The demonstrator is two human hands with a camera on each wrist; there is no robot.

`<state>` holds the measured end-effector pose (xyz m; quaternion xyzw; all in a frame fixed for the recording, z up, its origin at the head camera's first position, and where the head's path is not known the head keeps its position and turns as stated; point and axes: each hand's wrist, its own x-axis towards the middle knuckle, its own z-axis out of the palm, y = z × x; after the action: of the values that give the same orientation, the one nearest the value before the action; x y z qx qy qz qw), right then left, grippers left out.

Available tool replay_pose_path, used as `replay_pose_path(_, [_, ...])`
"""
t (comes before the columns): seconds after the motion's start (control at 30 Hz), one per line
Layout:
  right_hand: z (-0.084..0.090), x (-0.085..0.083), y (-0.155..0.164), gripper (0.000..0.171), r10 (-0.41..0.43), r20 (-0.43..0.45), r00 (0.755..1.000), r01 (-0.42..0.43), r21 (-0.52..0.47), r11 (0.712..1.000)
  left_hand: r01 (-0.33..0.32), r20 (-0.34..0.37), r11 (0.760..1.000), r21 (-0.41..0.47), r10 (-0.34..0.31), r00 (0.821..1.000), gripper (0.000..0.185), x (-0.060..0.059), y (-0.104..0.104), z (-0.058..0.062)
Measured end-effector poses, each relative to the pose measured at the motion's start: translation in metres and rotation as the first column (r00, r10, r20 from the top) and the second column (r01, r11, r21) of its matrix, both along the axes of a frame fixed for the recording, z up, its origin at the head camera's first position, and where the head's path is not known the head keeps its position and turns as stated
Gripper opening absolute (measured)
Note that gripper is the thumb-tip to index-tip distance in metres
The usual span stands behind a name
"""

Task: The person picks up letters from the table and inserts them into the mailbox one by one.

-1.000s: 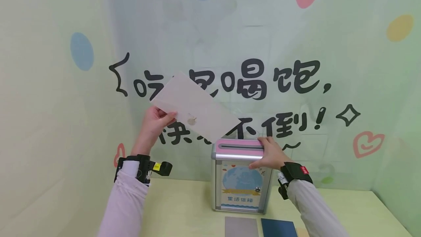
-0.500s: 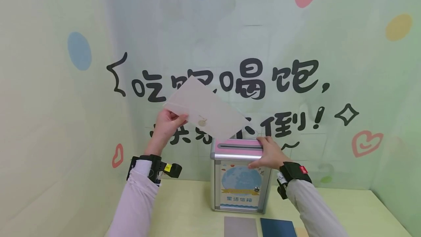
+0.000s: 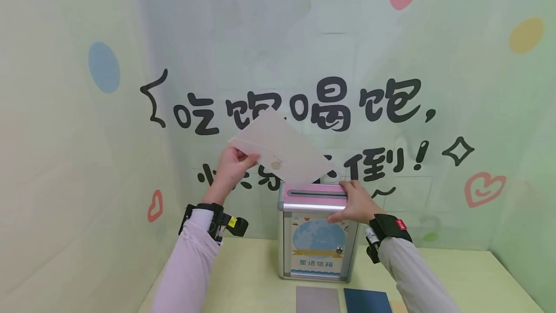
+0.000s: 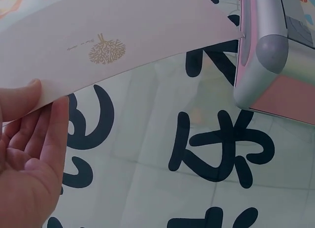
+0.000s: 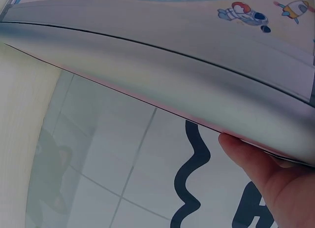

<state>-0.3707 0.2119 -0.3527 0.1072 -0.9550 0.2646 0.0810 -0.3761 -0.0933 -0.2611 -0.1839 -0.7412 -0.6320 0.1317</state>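
Observation:
A pale envelope [image 3: 284, 151] with a small gold emblem is held tilted, its lower right corner just above the slot of a pink-topped letter box [image 3: 312, 197]. My left hand [image 3: 236, 165] pinches the envelope's upper left end between thumb and fingers. In the left wrist view the envelope [image 4: 123, 41] reaches to the box's rounded grey corner [image 4: 268, 60]. My right hand [image 3: 358, 203] grips the box's right top edge, thumb at the front, fingers over the lid. The right wrist view shows a fingertip [image 5: 266, 174] under the box's grey rim [image 5: 162, 85].
The box stands on a light green table [image 3: 456, 274] against a wall with black lettering and coloured shapes. At the near table edge lie a grey card [image 3: 318, 299], a dark blue card [image 3: 368, 301] and the corner of a tan card [image 3: 398, 306].
My left hand has carried the envelope right and down, bringing its lower corner close to the box's slot. The right hand has stayed on the box.

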Motion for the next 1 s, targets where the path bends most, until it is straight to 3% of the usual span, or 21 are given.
replay_pose_path(0.3, [0.0,0.0,0.001,0.101,0.005,-0.007,1.0,-0.005,0.008,1.0,-0.014,0.003,0.997,-0.079,0.014,1.0,0.035,-0.004,0.005,-0.004])
replay_pose_path(0.8, [-0.001,0.0,0.002,0.103,-0.001,-0.01,1.0,0.001,0.019,1.0,-0.088,-0.17,0.97,-0.228,0.049,0.984,0.027,-0.006,0.024,-0.01])
replay_pose_path(1.0, [-0.001,0.001,0.0,0.105,-0.003,-0.009,1.0,0.004,0.023,1.0,-0.09,-0.158,0.957,-0.277,0.047,0.986,0.024,-0.006,0.034,-0.012])
